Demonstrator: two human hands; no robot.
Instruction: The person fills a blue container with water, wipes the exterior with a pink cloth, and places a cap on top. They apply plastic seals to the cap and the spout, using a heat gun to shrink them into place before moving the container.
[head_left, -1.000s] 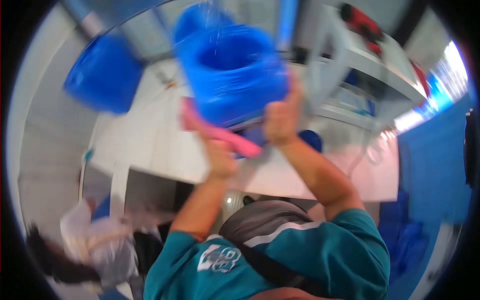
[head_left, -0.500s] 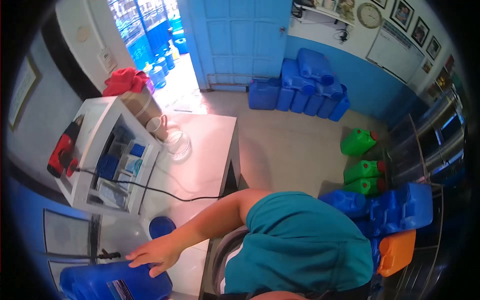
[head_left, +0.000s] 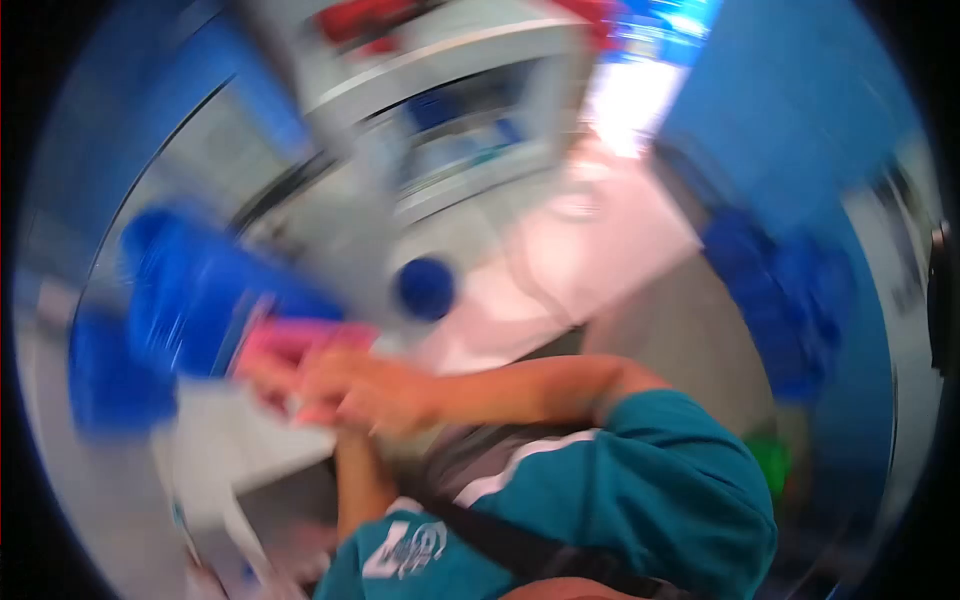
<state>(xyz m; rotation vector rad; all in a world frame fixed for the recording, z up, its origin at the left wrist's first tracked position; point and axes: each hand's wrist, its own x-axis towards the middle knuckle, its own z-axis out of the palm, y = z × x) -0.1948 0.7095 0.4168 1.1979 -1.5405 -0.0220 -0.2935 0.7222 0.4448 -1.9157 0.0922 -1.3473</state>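
Observation:
A pink object (head_left: 300,338), too blurred for me to make out its kind, is at my two hands in front of a blue jug (head_left: 200,290) with a label. My left hand (head_left: 268,385) is closed around the pink object's near side. My right hand (head_left: 365,388) is beside it, over or against the left hand; its fingers are smeared by motion. A round blue lid-like thing (head_left: 426,287) lies on the white table (head_left: 480,340), to the right of the jug.
A white open-fronted cabinet (head_left: 470,190) stands at the table's back, with a red tool (head_left: 375,20) on top. Another blue container (head_left: 120,375) is at far left. Several blue jugs (head_left: 780,290) stand on the floor at right, with a green one (head_left: 768,465) nearer.
The view has swung left toward the blue jug and blurred. My right hand has left the jug's top and come close to my left hand. The pink object and left hand have come into view.

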